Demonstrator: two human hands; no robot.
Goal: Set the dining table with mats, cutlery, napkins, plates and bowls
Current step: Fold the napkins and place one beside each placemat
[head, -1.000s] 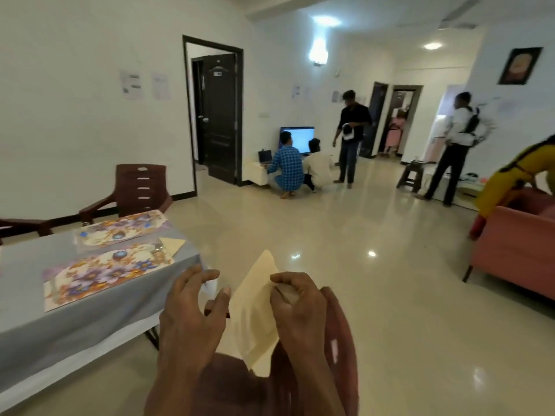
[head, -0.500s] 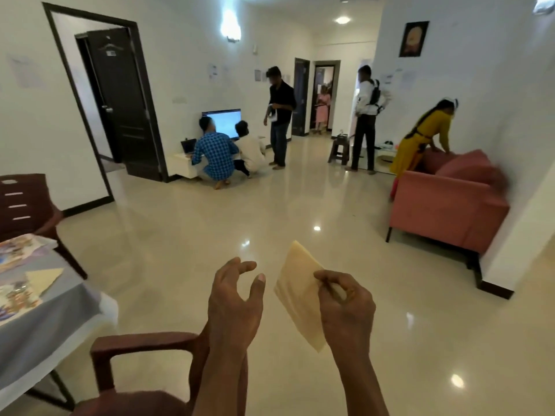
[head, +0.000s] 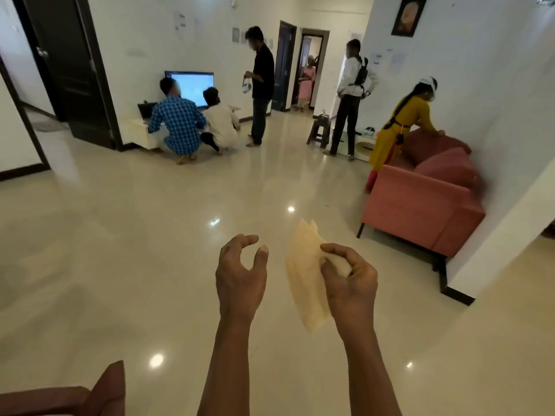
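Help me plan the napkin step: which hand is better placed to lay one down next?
Right. The right hand grips the yellow napkin, while the left hand hovers beside it, fingers loosely curved, holding nothing. The table is out of view.

Head-worn camera faces forward, perhaps slightly down, across the floor [head: 120, 265].

Table out of view, chair [head: 63, 399] nearly gone
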